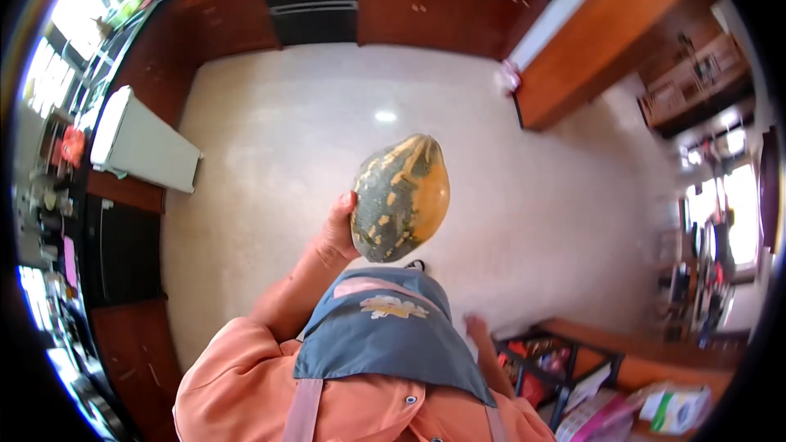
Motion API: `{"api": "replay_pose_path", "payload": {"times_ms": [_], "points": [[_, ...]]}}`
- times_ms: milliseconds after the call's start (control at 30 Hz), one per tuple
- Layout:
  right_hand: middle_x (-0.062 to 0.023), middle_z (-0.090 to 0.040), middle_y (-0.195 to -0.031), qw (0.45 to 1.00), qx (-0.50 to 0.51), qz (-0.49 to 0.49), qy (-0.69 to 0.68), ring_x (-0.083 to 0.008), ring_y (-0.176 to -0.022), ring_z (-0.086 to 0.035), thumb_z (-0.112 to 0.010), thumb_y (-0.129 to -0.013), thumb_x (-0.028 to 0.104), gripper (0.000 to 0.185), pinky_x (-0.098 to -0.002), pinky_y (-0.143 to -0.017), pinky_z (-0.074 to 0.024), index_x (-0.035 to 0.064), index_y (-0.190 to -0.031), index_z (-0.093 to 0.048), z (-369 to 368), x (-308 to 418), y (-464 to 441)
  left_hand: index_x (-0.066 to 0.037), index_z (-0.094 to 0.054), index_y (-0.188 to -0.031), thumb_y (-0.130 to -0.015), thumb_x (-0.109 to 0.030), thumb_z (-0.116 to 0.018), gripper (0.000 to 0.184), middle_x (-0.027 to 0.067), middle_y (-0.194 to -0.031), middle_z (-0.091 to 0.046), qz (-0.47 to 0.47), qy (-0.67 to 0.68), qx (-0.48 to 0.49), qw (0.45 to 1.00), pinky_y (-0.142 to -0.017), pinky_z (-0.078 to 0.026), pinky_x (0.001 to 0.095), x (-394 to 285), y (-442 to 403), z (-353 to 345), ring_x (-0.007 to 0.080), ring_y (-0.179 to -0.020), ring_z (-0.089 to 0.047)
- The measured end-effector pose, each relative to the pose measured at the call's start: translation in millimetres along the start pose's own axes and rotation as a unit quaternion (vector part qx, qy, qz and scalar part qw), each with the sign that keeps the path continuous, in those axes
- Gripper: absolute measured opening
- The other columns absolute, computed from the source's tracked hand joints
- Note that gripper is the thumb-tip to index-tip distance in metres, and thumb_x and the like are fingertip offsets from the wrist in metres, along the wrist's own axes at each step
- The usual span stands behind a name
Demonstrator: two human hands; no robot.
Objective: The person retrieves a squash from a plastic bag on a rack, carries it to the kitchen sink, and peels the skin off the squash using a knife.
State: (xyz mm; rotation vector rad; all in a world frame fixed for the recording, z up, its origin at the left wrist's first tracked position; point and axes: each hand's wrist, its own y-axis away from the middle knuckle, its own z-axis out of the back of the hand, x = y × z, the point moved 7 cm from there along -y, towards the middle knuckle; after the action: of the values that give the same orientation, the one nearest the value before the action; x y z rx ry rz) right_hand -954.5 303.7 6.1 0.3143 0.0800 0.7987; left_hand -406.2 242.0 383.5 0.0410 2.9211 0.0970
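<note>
A green and orange mottled pumpkin (401,198) is held up in front of my body, above the floor. My left hand (339,227) grips it from its lower left side, with the thumb on the rind and the other fingers hidden behind it. My right hand (476,327) hangs low beside the blue apron (385,331), apart from the pumpkin. It is small and blurred, so its fingers cannot be made out.
Pale floor (286,115) stretches ahead. A white bin-like container (151,141) stands by the left counter. Dark-topped red-brown cabinets (442,4) line the back. A brown pillar (606,41) rises at the right, and a black-framed rack (565,360) with packages sits at lower right.
</note>
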Motion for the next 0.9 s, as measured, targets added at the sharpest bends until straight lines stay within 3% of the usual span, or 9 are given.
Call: {"api": "replay_pose_path", "payload": {"times_ms": [100,267,333,467,567,600,633,800,900], "points": [[-0.0192,-0.072,-0.096,0.857,0.267,-0.315,-0.309,-0.0329,-0.089,-0.07,-0.065,-0.096,0.034,0.036,-0.0469,-0.076,-0.0571,0.0051,-0.117,-0.066,-34,-10,-33,0.001,-0.059,-0.138,-0.084,-0.045,-0.08,0.075,0.0206,-0.127,-0.07,-0.065,0.023,0.005,0.998,-0.097,-0.06,0.0505,-62,-17,13,0.0344,-0.111,-0.072],[-0.0187,-0.073,-0.093,0.829,0.361,-0.333,-0.269,-0.0307,-0.084,-0.071,-0.063,-0.097,0.033,0.032,-0.0463,-0.074,-0.0572,0.0043,-0.11,-0.069,-1,-37,-185,-0.001,-0.055,-0.143,-0.08,-0.052,-0.083,0.086,0.0195,-0.131,-0.068,-0.109,0.035,0.035,0.993,-0.1,-0.058,0.052,-147,-33,14,0.0337,-0.117,-0.069],[-0.0185,-0.073,-0.092,0.847,0.371,-0.31,-0.221,-0.0299,-0.082,-0.071,-0.062,-0.097,0.032,0.031,-0.0461,-0.073,-0.0572,0.004,-0.107,-0.07,15,-60,-263,-0.012,-0.044,-0.154,-0.074,-0.067,-0.08,0.103,0.0233,-0.147,-0.053,-0.131,0.035,0.044,0.99,-0.1,-0.053,0.0632,-196,-43,18,0.0457,-0.13,-0.056],[-0.0181,-0.074,-0.09,0.933,0.281,-0.204,-0.096,-0.0282,-0.078,-0.072,-0.06,-0.098,0.031,0.031,-0.0456,-0.071,-0.0573,0.0034,-0.101,-0.072,49,-129,-468,-0.026,-0.03,-0.162,-0.073,-0.076,-0.077,0.113,0.0351,-0.157,-0.031,-0.175,0.044,0.137,0.974,-0.095,-0.05,0.0728,-263,-33,21,0.0633,-0.135,-0.04],[-0.0225,-0.074,-0.106,0.986,0.131,-0.103,-0.016,-0.04,-0.099,-0.071,-0.056,-0.1,0.029,0.032,-0.05,-0.084,-0.0569,0.0029,-0.105,-0.074,211,-71,-735,-0.024,-0.03,-0.163,-0.07,-0.078,-0.077,0.117,0.0333,-0.156,-0.035,-0.269,0.046,0.105,0.956,-0.093,-0.052,0.0709,-316,-4,46,0.0636,-0.134,-0.042],[-0.0078,-0.072,-0.087,0.986,-0.024,-0.084,-0.145,-0.0209,-0.069,-0.068,-0.063,-0.099,0.021,0.024,-0.0381,-0.058,-0.0558,0.0097,-0.119,-0.07,213,-83,-831,-0.023,-0.03,-0.163,-0.068,-0.08,-0.077,0.12,0.0319,-0.156,-0.036,-0.297,0.048,0.098,0.949,-0.092,-0.053,0.0702,-334,5,56,0.0639,-0.133,-0.043],[-0.009,-0.072,-0.089,0.955,-0.038,-0.082,-0.282,-0.0197,-0.069,-0.068,-0.067,-0.098,0.023,0.034,-0.0362,-0.055,-0.0553,0.0077,-0.128,-0.064,249,-55,-907,-0.023,-0.029,-0.163,-0.068,-0.08,-0.077,0.12,0.0335,-0.156,-0.036,-0.321,0.058,0.108,0.939,-0.092,-0.054,0.07,-353,14,64,0.0639,-0.133,-0.043],[-0.0093,-0.072,-0.098,0.923,-0.01,-0.01,-0.384,-0.0145,-0.069,-0.067,-0.067,-0.098,0.023,0.039,-0.0316,-0.054,-0.0563,0.0055,-0.132,-0.063,474,233,-1066,-0.022,-0.03,-0.162,-0.071,-0.08,-0.076,0.118,0.0402,-0.153,-0.034,-0.423,0.036,0.127,0.897,-0.091,-0.055,0.0682,-474,63,106,0.0637,-0.132,-0.045],[-0.0097,-0.073,-0.103,0.911,0.026,0.065,-0.406,-0.014,-0.07,-0.067,-0.068,-0.097,0.024,0.04,-0.0315,-0.056,-0.0574,0.0048,-0.132,-0.063,460,352,-1111,-0.021,-0.03,-0.162,-0.072,-0.08,-0.075,0.117,0.0413,-0.152,-0.034,-0.458,0.023,0.137,0.878,-0.091,-0.055,0.0677,-550,90,125,0.0629,-0.132,-0.045]]}}
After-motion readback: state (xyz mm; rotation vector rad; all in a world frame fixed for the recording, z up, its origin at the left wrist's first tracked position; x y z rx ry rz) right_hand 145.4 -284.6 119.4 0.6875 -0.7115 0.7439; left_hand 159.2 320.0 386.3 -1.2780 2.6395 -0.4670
